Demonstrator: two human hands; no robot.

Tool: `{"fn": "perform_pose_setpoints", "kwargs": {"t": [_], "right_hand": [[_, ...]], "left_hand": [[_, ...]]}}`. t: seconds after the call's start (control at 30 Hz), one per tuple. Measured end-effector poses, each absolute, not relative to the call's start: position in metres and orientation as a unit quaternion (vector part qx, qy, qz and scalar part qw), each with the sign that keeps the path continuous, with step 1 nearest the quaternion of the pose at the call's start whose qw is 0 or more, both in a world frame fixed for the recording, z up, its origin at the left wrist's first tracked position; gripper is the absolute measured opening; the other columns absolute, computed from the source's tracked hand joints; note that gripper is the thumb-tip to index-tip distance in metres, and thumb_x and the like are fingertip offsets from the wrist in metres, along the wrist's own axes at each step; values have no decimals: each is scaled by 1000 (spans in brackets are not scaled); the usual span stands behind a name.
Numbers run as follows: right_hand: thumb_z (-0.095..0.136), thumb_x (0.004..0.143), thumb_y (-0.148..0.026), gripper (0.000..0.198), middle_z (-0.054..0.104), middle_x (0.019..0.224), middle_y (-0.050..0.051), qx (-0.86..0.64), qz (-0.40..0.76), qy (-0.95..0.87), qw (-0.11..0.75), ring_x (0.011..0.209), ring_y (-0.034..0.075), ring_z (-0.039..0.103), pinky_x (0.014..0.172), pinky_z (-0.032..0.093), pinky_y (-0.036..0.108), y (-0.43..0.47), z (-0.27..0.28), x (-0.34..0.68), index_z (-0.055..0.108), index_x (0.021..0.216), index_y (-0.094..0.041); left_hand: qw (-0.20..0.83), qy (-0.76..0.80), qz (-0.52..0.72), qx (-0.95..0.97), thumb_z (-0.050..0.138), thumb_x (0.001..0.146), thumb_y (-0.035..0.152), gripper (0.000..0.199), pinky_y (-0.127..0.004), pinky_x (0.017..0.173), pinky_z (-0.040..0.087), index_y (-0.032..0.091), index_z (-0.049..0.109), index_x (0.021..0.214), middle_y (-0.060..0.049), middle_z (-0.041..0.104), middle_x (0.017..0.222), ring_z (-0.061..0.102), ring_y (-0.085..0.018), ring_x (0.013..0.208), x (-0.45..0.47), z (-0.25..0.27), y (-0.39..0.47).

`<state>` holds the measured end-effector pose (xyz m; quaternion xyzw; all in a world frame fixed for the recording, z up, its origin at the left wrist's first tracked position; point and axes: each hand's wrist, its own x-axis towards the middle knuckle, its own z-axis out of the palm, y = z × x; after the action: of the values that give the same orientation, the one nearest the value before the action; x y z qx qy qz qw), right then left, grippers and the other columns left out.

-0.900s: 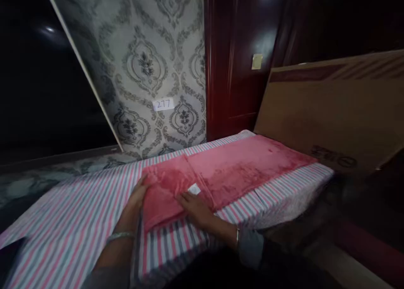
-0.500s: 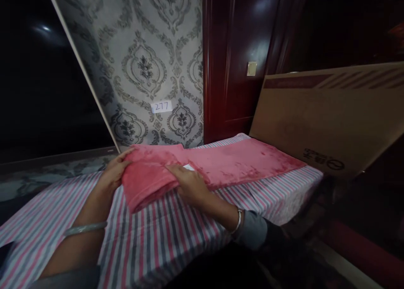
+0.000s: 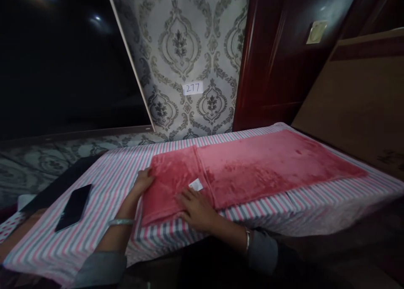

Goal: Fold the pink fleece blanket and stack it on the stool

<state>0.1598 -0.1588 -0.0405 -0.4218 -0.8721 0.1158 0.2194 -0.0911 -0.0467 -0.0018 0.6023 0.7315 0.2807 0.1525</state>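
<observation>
A long pink plush cloth (image 3: 252, 167) lies across the table, its left end folded back over itself into a thicker flap. A small white tag (image 3: 196, 185) shows on that flap near its right edge. My left hand (image 3: 144, 180) rests at the flap's left edge, fingers over the border and not closed around it. On the near part of the flap, just below the tag, my right hand (image 3: 197, 209) lies palm down with its fingers spread. The cloth's underside is hidden.
A striped tablecloth (image 3: 110, 175) covers the table. To the left lies a black phone (image 3: 74, 207). Behind stand a large dark screen (image 3: 69, 70) and a patterned wall with a paper marked 277 (image 3: 193, 88). A cardboard box (image 3: 356, 95) borders the right end.
The folded left end, raised in both hands before, now lies flat on the table. My right hand has loosened and spread out on it. The view has shifted left, bringing the phone into sight.
</observation>
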Motion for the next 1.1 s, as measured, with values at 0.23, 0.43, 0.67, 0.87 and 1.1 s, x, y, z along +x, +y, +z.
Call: {"fn": "perform_pose_setpoints", "kwargs": {"t": [0.23, 0.43, 0.67, 0.87, 1.1], "right_hand": [[46, 97, -43, 63, 34, 155, 17, -482, 106, -847, 198, 147, 28, 22, 120, 15, 50, -142, -36, 180, 39, 147, -6], [40, 98, -48, 66, 33, 155, 16, -486, 124, -848, 170, 147, 28, 20, 120, 15, 49, -143, -55, 181, 36, 149, -6], [48, 96, -48, 63, 39, 153, 16, -432, 113, -874, 191, 144, 26, 29, 119, 21, 45, -160, -53, 210, 40, 147, -10], [45, 99, -41, 38, 64, 131, 9, -405, 218, -805, 375, 125, 17, 54, 108, 39, 34, -151, -42, 292, 62, 125, -20], [65, 74, -24, 23, 72, 93, 3, -550, 270, -231, 756, 90, 18, 66, 82, 54, 31, -128, -51, 480, 65, 97, -20]], "left_hand": [[31, 585, 161, 795, 48, 90, 25, 56, -40, 118, 27, 12, 44, 144, -15, 39, 154, 34, -25, 144, 4, 13, -29], [57, 572, 70, 815, 41, 95, 31, 55, -52, 117, 23, 11, 41, 146, -17, 35, 155, 28, -29, 146, 73, -6, -13], [-55, 565, 109, 816, 33, 97, 29, 54, -59, 115, 22, 6, 41, 145, -23, 41, 151, 32, -32, 143, 82, -39, -8], [-77, 553, 114, 822, 30, 95, 27, 54, -59, 114, 22, 7, 43, 143, -21, 42, 150, 34, -31, 142, 78, -43, 3], [-79, 536, 153, 826, 30, 92, 27, 54, -60, 112, 25, 13, 50, 140, -19, 48, 146, 37, -32, 140, 73, -56, 18]]}}
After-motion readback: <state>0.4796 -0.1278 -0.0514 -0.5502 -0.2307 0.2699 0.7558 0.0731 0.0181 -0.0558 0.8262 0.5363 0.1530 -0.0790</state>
